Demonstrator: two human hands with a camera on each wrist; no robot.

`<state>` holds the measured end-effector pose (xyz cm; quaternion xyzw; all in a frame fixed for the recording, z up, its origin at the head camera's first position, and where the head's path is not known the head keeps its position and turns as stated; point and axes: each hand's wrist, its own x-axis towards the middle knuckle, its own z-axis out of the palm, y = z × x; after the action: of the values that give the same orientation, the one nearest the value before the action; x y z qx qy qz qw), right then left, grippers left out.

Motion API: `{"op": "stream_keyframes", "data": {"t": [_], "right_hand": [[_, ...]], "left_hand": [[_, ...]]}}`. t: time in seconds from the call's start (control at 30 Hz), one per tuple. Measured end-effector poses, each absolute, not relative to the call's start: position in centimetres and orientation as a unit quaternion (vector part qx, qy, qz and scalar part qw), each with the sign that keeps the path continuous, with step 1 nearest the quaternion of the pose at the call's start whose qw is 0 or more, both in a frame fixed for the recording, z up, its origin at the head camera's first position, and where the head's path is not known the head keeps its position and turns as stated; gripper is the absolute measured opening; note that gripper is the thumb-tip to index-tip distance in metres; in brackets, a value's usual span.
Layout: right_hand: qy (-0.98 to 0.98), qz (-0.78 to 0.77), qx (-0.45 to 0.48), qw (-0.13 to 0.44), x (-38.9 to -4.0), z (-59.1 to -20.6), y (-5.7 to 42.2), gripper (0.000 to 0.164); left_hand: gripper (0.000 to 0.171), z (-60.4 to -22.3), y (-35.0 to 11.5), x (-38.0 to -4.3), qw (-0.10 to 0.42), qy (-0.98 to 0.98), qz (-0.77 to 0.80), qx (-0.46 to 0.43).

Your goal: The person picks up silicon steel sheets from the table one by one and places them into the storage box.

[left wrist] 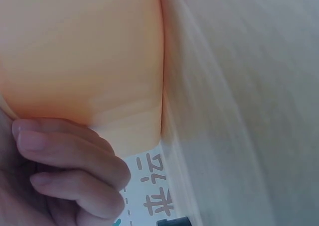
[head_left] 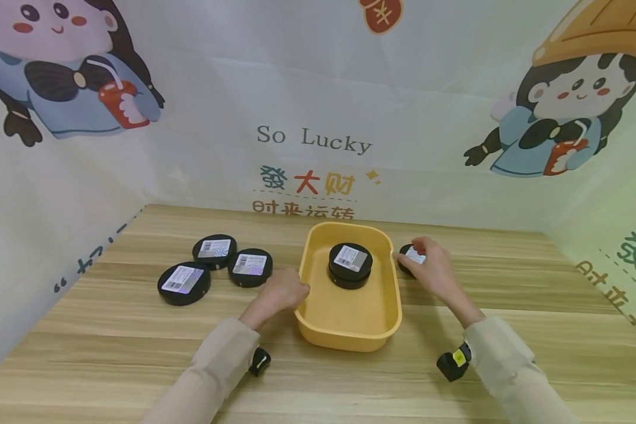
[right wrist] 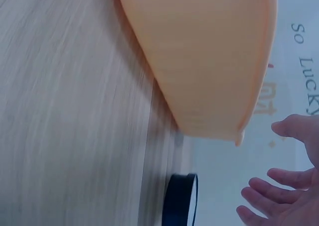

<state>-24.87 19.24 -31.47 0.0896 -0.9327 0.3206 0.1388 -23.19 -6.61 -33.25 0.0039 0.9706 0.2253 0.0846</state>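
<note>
A yellow plastic tub (head_left: 344,330) stands in the middle of the table, with two black round discs (head_left: 351,262) stacked inside; the upper one bears a white label. My left hand (head_left: 283,290) grips the tub's left rim, and its curled fingers (left wrist: 75,159) lie against the wall in the left wrist view. To the right of the tub, a labelled black disc (head_left: 414,254) rests on the table, partly covered by my right hand (head_left: 431,268). That hand is above the disc with fingers spread and apart from it, as the right wrist view shows.
Left of the tub lie three more labelled black discs: a front one (head_left: 184,283), a back one (head_left: 215,251) and one nearer the tub (head_left: 250,267). A printed cloth (head_left: 434,147) hangs behind the wooden table (head_left: 111,347) and along its sides.
</note>
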Motion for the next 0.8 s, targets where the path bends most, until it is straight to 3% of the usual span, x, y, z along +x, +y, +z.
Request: {"op": "stream_keyframes", "data": {"t": [0.8], "right_hand": [[-0.938,0.321,0.052,0.123,-25.6,-33.1,23.1,0.047]], "left_hand": [[0.02,-33.2,-6.7,-23.1,0.085,0.967,0.239,0.009]]}}
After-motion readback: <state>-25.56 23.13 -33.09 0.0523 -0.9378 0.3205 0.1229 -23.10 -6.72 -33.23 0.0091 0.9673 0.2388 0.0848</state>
